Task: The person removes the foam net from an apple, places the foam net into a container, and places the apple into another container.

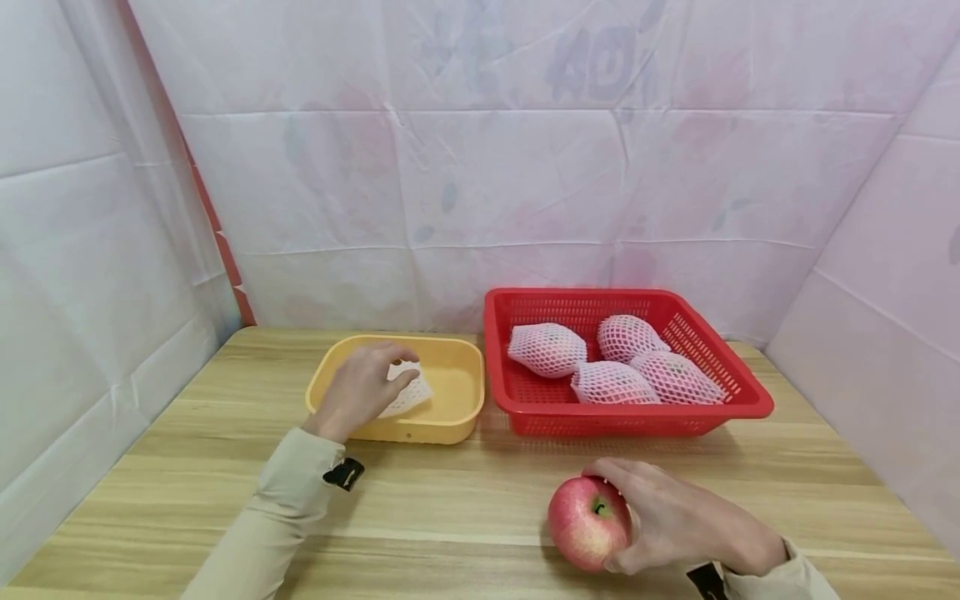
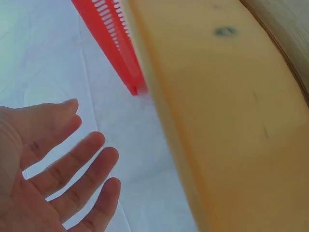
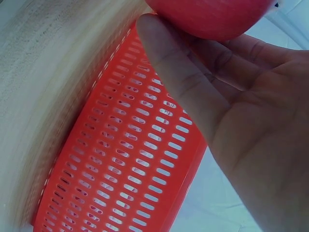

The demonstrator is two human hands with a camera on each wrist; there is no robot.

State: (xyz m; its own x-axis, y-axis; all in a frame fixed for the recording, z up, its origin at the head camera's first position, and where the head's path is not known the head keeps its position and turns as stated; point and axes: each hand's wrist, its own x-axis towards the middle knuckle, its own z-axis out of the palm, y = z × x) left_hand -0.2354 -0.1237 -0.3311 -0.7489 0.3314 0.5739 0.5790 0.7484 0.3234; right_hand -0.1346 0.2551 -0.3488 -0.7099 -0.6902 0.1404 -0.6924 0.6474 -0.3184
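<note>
My right hand (image 1: 663, 512) grips a bare red apple (image 1: 581, 525) from its right side, low over the front of the table, stem facing up. In the right wrist view the thumb and fingers (image 3: 181, 79) curve against the underside of the apple (image 3: 212, 14). Over the yellow tray (image 1: 461, 392) hovers my left hand (image 1: 367, 383), fingers loosely spread. A piece of white foam netting (image 1: 408, 396) lies in that tray, partly hidden behind the hand. The left wrist view shows nothing between the left fingers (image 2: 87, 150).
To the right of the tray stands a red perforated basket (image 1: 637, 421) with several fruits in foam nets (image 1: 551, 350) inside. The wooden table (image 1: 420, 517) is enclosed by pale cloth walls (image 1: 480, 183) at the back and both sides.
</note>
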